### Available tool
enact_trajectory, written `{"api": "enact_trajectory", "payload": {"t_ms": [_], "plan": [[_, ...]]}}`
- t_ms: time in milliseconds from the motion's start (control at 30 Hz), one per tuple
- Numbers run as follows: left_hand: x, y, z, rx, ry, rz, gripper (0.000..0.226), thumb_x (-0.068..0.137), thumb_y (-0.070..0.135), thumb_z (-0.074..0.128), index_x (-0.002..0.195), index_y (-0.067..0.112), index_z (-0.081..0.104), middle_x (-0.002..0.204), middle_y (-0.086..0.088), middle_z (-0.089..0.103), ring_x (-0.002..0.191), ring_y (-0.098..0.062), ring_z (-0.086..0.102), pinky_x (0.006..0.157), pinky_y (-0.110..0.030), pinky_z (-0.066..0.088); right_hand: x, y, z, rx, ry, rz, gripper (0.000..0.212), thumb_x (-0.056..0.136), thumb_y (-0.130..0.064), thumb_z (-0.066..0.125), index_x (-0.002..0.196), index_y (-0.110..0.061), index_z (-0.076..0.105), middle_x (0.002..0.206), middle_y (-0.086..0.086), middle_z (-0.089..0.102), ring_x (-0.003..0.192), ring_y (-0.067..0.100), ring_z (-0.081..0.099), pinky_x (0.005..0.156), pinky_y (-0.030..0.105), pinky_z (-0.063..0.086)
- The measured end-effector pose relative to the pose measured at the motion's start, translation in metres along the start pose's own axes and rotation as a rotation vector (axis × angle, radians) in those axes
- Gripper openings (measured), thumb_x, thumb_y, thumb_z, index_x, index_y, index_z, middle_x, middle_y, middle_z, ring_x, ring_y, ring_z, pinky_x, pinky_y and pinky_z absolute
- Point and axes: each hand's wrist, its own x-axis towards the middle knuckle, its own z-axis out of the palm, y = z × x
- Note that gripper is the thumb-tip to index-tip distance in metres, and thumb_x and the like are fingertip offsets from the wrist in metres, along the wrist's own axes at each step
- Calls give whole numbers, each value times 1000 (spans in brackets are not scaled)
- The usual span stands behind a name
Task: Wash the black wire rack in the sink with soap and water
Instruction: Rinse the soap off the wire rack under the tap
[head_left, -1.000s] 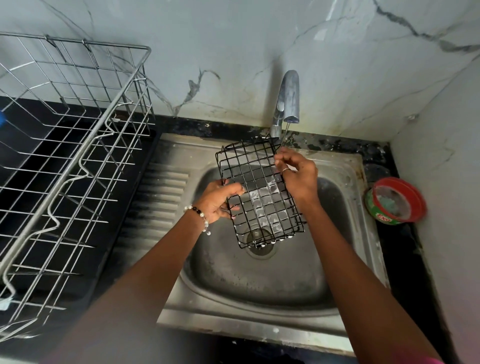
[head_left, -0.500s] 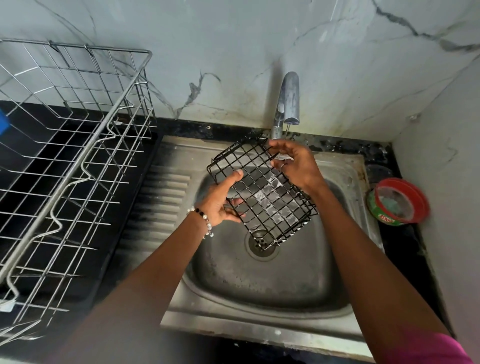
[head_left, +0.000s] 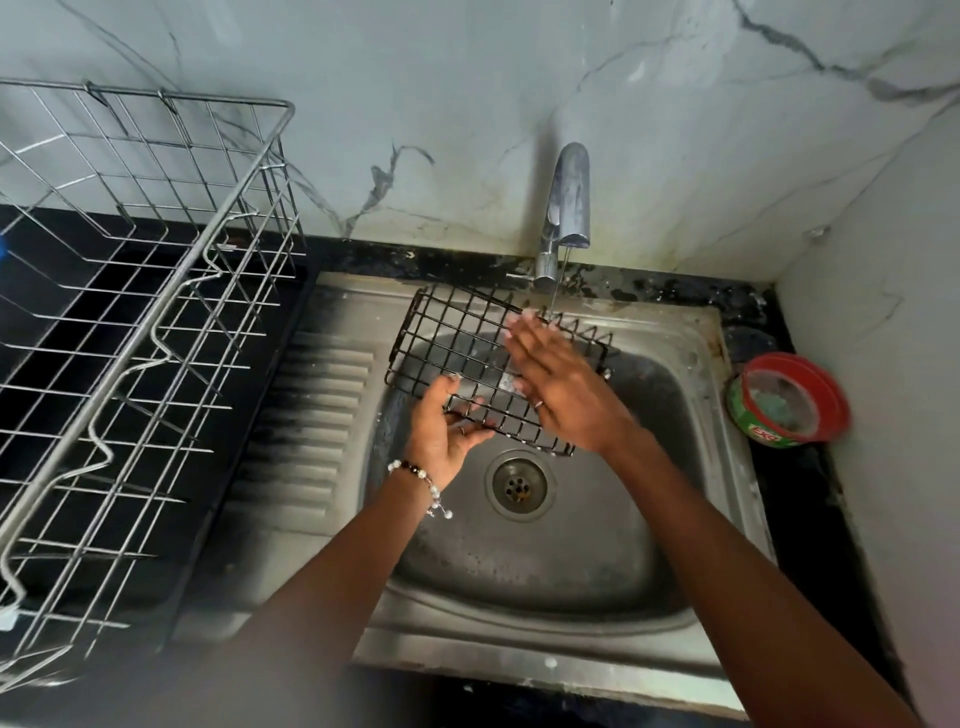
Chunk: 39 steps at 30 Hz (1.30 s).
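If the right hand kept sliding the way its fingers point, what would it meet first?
The right hand lies flat on the black wire rack, fingers aimed up-left toward the back. It would probably cross the thin water stream at its fingertips, then the rack's upturned far edge; depth is unclear.

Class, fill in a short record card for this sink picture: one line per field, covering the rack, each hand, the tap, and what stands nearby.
Rack: black wire rack held tilted over the sink
Left hand: left hand grips the rack's near edge from below
Right hand: right hand lies flat on the mesh, fingers straight
Tap: tap running a thin stream
Left of sink: steel dish rack
Right of sink: red and green soap tub
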Motion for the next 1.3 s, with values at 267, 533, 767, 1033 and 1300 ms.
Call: {"api": "enact_trajectory", "payload": {"t_ms": [267, 533, 767, 1033, 1300], "plan": [[4, 2, 12, -175, -14, -7, 10, 93, 22, 54, 87, 15, 49, 85, -13, 51, 67, -25, 62, 106, -55, 40, 51, 14, -72, 1341, 220, 927, 19, 96, 0, 46, 101, 3, 64, 101, 19, 67, 89, 22, 68, 78, 28, 57], [6, -1, 13, -6, -32, 32, 10, 89, 16, 58, 81, 14, 52, 91, -17, 55, 84, -31, 55, 99, -54, 43, 92, 9, -108, 1522, -219, 1036, 18, 94, 2, 48, 101, 14, 59, 92, 28, 67, 86, 33, 71, 71, 36, 60], [8, -2, 8, 23, -32, 44, 8, 91, 15, 56, 83, 14, 54, 110, -21, 52, 89, -33, 55, 99, -54, 44, 83, 17, -111, 1383, -240, 1083, 18, 94, 5, 45, 102, 14, 59, 97, 29, 66, 95, 36, 69, 78, 40, 59], [9, 1, 10, -14, -33, 48, 11, 83, 18, 62, 82, 14, 51, 95, -17, 54, 102, -38, 50, 96, -55, 47, 87, 11, -113, 1297, -209, 1046, 18, 95, 5, 44, 101, 16, 58, 98, 29, 65, 92, 35, 70, 77, 40, 59], [14, 2, 6, 16, -3, 48, 15, 84, 22, 63, 84, 14, 51, 89, -14, 52, 101, -34, 52, 101, -58, 43, 89, 10, -116, 1154, -205, 1028, 16, 95, 6, 46, 96, 14, 61, 96, 30, 65, 92, 36, 69, 78, 41, 59]]}}
